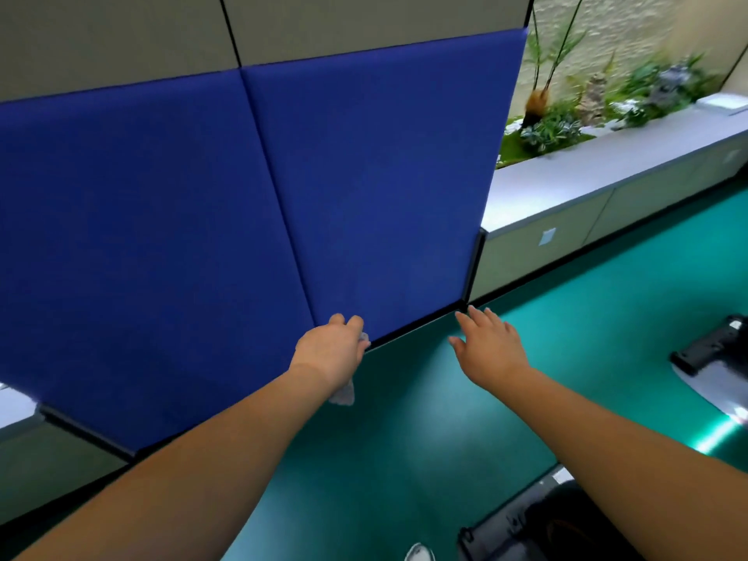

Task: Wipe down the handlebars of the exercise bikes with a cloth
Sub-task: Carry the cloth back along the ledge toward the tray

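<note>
Dark bike part (pixel 538 524) near right; my left hand (pixel 330 352) grips cloth (pixel 344 392), right hand (pixel 491 346) spread empty. No handlebar visible; I turn right first.

We face a blue padded wall panel (pixel 283 188) with beige panels (pixel 121 38) above it. Green flooring (pixel 425 431) runs below us. To our right, a long white ledge (pixel 599 164) tops low cabinets (pixel 566 240), with leafy plants (pixel 566 119) behind it.

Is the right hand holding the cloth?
No, the right hand is spread open and empty; the left hand grips the cloth.
</note>
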Available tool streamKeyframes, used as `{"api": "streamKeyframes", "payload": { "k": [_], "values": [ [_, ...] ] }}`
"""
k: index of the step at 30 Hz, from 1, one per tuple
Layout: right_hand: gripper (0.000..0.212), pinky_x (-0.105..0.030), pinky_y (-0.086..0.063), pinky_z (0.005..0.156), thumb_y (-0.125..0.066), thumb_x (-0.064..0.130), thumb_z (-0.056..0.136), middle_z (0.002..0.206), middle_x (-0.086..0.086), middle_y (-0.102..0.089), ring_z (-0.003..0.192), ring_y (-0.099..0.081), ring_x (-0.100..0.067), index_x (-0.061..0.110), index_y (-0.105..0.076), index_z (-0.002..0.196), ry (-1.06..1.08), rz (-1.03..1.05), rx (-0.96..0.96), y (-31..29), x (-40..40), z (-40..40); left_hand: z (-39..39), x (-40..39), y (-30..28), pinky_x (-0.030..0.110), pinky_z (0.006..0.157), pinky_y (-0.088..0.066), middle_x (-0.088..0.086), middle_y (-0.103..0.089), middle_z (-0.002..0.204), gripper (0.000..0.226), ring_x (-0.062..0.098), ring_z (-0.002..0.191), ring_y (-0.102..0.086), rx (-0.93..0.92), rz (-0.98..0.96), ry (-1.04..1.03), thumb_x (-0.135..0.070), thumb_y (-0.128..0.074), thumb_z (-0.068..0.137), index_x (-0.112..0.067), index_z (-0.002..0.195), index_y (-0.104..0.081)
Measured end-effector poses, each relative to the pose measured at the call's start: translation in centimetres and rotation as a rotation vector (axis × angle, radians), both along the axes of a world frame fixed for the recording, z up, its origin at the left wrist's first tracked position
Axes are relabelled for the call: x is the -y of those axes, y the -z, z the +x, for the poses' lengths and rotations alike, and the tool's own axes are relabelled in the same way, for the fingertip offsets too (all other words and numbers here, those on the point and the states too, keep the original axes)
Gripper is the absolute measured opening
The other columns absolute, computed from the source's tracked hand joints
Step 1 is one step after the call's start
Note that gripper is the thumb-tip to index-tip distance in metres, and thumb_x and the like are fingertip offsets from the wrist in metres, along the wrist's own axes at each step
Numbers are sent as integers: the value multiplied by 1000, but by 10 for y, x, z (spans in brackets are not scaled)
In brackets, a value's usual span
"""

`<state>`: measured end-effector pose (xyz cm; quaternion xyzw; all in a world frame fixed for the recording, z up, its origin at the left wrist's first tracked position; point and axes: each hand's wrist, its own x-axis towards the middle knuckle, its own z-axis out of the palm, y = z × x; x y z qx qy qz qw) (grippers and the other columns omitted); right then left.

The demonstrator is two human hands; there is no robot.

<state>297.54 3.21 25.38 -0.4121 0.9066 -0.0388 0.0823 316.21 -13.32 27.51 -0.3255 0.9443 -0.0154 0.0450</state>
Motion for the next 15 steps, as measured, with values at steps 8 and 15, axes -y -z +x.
{"api": "streamKeyframes", "payload": {
  "k": [8, 15],
  "values": [
    [57, -45, -17, 117, -28, 47, 101, 159, -3, -19, 147, -13, -25, 20, -24, 150, 96, 23, 51, -4, 51, -71, -86, 70, -9, 35, 52, -46, 3, -47, 99, 30, 22, 63, -52, 1, 3, 70, -44, -33, 101, -18, 113, -44],
    [55, -43, -21, 115, -28, 46, 101, 158, -2, -23, 146, -18, -25, 20, -26, 149, 248, 13, 43, 0, 72, -145, -199, 109, -9, 30, 46, -29, 1, -43, 94, 28, 23, 61, -48, 1, 28, 233, -39, -36, 100, -17, 111, -47]
  ]
}}
